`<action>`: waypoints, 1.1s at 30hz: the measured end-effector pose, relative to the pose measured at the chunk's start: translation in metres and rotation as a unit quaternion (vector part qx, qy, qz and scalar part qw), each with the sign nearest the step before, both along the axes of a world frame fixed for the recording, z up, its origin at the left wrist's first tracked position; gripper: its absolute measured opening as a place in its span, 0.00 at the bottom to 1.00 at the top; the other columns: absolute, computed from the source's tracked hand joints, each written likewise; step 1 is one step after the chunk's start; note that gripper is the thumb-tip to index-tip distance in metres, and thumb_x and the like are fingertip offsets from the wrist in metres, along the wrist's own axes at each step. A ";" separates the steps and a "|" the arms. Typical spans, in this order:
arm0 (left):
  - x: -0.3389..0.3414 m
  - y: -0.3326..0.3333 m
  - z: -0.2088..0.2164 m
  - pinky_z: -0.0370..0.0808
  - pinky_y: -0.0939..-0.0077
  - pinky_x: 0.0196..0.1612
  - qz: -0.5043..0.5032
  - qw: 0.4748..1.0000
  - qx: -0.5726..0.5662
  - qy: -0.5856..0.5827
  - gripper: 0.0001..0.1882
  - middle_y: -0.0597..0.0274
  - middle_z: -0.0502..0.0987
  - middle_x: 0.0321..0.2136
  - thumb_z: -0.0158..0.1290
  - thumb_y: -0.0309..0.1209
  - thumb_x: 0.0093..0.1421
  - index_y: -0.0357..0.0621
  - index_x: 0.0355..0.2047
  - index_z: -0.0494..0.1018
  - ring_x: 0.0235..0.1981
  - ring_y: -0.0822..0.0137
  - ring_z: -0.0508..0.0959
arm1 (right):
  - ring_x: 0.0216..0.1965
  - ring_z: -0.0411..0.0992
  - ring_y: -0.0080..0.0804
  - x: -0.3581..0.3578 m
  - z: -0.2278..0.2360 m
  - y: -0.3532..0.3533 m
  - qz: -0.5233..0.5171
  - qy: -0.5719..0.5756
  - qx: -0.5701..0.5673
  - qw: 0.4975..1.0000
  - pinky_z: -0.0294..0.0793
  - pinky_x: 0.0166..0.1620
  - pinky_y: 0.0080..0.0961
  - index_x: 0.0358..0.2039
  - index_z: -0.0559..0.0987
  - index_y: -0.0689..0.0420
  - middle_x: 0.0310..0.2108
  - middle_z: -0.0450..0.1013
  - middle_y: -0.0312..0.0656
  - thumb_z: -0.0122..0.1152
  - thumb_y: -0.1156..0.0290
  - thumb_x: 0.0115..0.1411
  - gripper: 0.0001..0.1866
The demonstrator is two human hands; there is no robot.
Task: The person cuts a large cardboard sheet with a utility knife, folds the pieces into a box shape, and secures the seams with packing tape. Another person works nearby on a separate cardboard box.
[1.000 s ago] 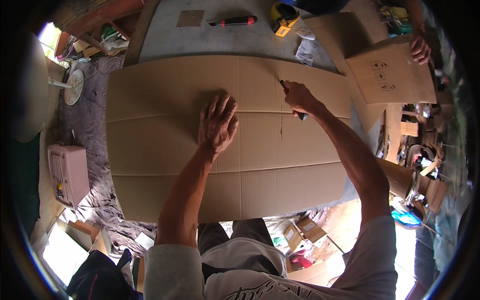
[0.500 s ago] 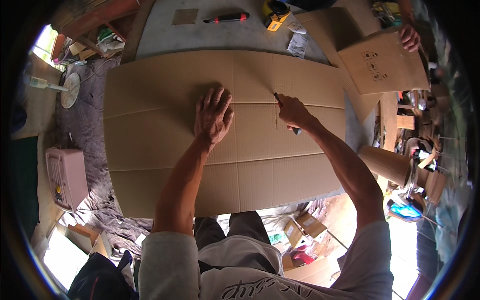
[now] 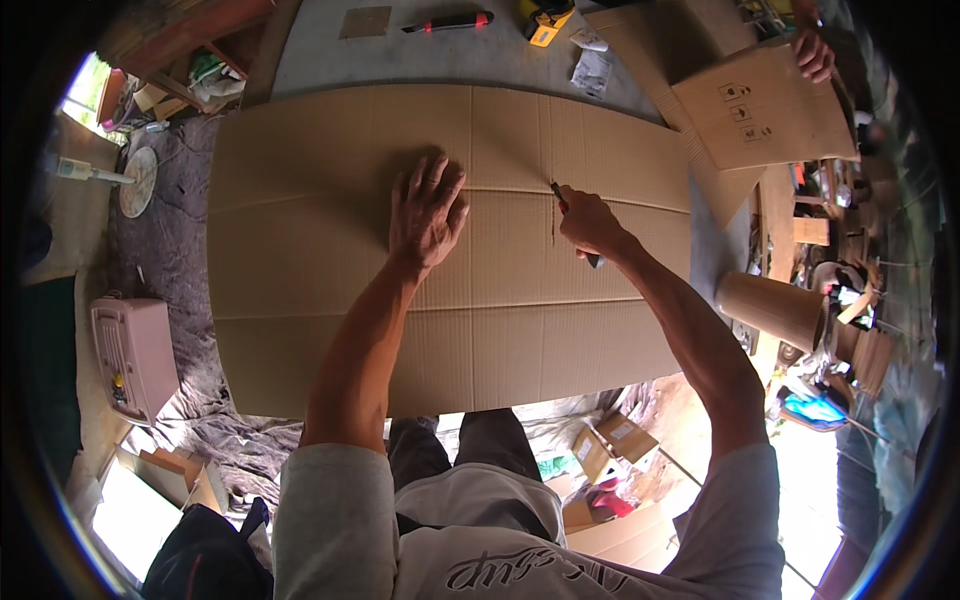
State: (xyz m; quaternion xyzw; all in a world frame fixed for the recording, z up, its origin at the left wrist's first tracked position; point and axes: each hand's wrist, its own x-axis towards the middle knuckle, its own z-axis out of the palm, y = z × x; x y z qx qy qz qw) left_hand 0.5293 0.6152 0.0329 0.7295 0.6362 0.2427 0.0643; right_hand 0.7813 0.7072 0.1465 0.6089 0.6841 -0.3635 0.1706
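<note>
A large brown cardboard sheet (image 3: pixel 330 260) with crosswise creases lies flat on the table. My left hand (image 3: pixel 427 215) rests on it left of the middle, palm down with fingers spread. To the right, my right hand (image 3: pixel 592 222) is closed around a utility knife (image 3: pixel 596 261); the front end of the knife pokes out by the thumb and its rear end shows below the fist. The knife's tip meets the sheet close to a crease. A short dark cut line (image 3: pixel 554 225) runs in the cardboard beside the fist, toward me.
Beyond the sheet, the grey table (image 3: pixel 330 70) holds a red-and-black utility knife (image 3: pixel 448 22), a yellow tape measure (image 3: pixel 546 22) and a small cardboard piece (image 3: pixel 364 22). At far right, another person's hand (image 3: pixel 813 55) holds a printed cardboard piece (image 3: pixel 765 105). A pink case (image 3: pixel 135 355) stands at left.
The sheet and the table things sit slightly higher in the picture, as the view has shifted. My right hand keeps its grip on the knife, and my left stays flat on the cardboard.
</note>
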 end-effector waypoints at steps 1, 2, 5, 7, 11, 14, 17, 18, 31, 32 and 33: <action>0.000 0.003 0.002 0.57 0.43 0.69 0.000 1.000 0.001 0.002 0.27 0.53 0.63 0.68 0.57 0.42 0.65 0.50 0.63 0.71 0.69 0.46 0.61 | 0.20 0.81 0.45 -0.001 0.001 0.002 -0.002 0.003 0.003 1.000 0.81 0.24 0.39 0.44 0.72 0.67 0.29 0.79 0.57 0.50 0.79 0.60 0.11; 0.000 0.004 0.001 0.56 0.41 0.70 0.000 1.000 0.004 0.004 0.28 0.52 0.63 0.69 0.57 0.43 0.65 0.50 0.63 0.71 0.69 0.46 0.61 | 0.20 0.81 0.45 0.000 0.000 0.004 0.005 -0.001 0.009 1.000 0.82 0.24 0.39 0.45 0.72 0.68 0.29 0.79 0.57 0.50 0.79 0.60 0.12; 0.000 -0.007 0.000 0.52 0.36 0.71 0.007 1.000 -0.005 0.017 0.30 0.50 0.61 0.70 0.57 0.46 0.64 0.51 0.65 0.69 0.70 0.44 0.60 | 0.21 0.81 0.46 -0.003 -0.003 0.003 0.016 -0.006 0.011 1.000 0.82 0.24 0.38 0.48 0.72 0.70 0.31 0.79 0.57 0.50 0.79 0.61 0.15; 0.012 -0.021 0.005 0.48 0.31 0.71 0.020 0.999 -0.024 0.024 0.34 0.48 0.59 0.71 0.58 0.48 0.63 0.52 0.67 0.68 0.71 0.43 0.58 | 0.22 0.82 0.46 -0.005 0.000 0.006 0.009 -0.008 0.002 1.000 0.83 0.25 0.37 0.50 0.72 0.71 0.32 0.79 0.58 0.50 0.79 0.62 0.17; 0.053 -0.087 0.014 0.46 0.25 0.70 -0.007 0.997 -0.077 -0.023 0.40 0.49 0.55 0.74 0.61 0.54 0.59 0.56 0.69 0.66 0.72 0.41 0.56 | 0.24 0.83 0.45 0.000 -0.005 0.003 -0.006 -0.013 0.016 1.000 0.84 0.24 0.37 0.48 0.73 0.69 0.35 0.79 0.59 0.51 0.77 0.64 0.14; 0.056 -0.088 0.010 0.48 0.27 0.69 0.012 0.998 -0.042 -0.034 0.40 0.50 0.55 0.74 0.62 0.54 0.58 0.58 0.69 0.66 0.72 0.43 0.57 | 0.23 0.83 0.45 0.000 -0.003 0.001 -0.017 -0.014 0.019 1.000 0.84 0.24 0.37 0.48 0.73 0.69 0.35 0.80 0.58 0.51 0.76 0.64 0.14; 0.056 -0.091 0.007 0.51 0.28 0.68 0.017 0.999 -0.045 -0.017 0.41 0.51 0.56 0.73 0.64 0.54 0.56 0.57 0.68 0.67 0.72 0.45 0.58 | 0.24 0.83 0.44 0.001 -0.010 -0.014 -0.006 -0.020 0.041 0.999 0.85 0.27 0.38 0.49 0.73 0.67 0.34 0.80 0.56 0.51 0.76 0.63 0.15; 0.056 -0.092 0.007 0.51 0.28 0.68 0.017 0.999 -0.046 -0.019 0.41 0.51 0.57 0.73 0.65 0.54 0.56 0.57 0.68 0.68 0.72 0.45 0.58 | 0.24 0.83 0.44 0.003 -0.013 -0.018 -0.008 -0.023 0.044 0.999 0.85 0.28 0.38 0.49 0.73 0.67 0.33 0.80 0.56 0.51 0.76 0.63 0.15; 0.056 -0.092 0.003 0.53 0.28 0.68 0.025 0.999 -0.023 -0.033 0.41 0.51 0.59 0.72 0.66 0.53 0.55 0.57 0.67 0.68 0.71 0.45 0.59 | 0.22 0.82 0.45 0.012 -0.004 -0.064 -0.010 -0.022 0.015 1.000 0.84 0.30 0.40 0.46 0.72 0.64 0.31 0.79 0.53 0.49 0.79 0.59 0.14; 0.056 -0.093 0.003 0.53 0.28 0.68 0.024 0.999 -0.022 -0.034 0.41 0.51 0.59 0.72 0.66 0.53 0.55 0.57 0.67 0.68 0.71 0.46 0.60 | 0.22 0.82 0.45 0.013 -0.003 -0.068 -0.012 -0.020 0.016 1.000 0.84 0.30 0.40 0.46 0.72 0.64 0.32 0.79 0.53 0.49 0.79 0.59 0.14; 0.056 -0.093 0.003 0.53 0.28 0.68 0.024 0.999 -0.021 -0.035 0.41 0.52 0.59 0.72 0.66 0.53 0.55 0.57 0.67 0.68 0.71 0.46 0.60 | 0.22 0.82 0.46 0.015 -0.003 -0.071 -0.015 -0.018 0.017 1.000 0.83 0.30 0.41 0.47 0.72 0.64 0.32 0.79 0.53 0.49 0.79 0.59 0.15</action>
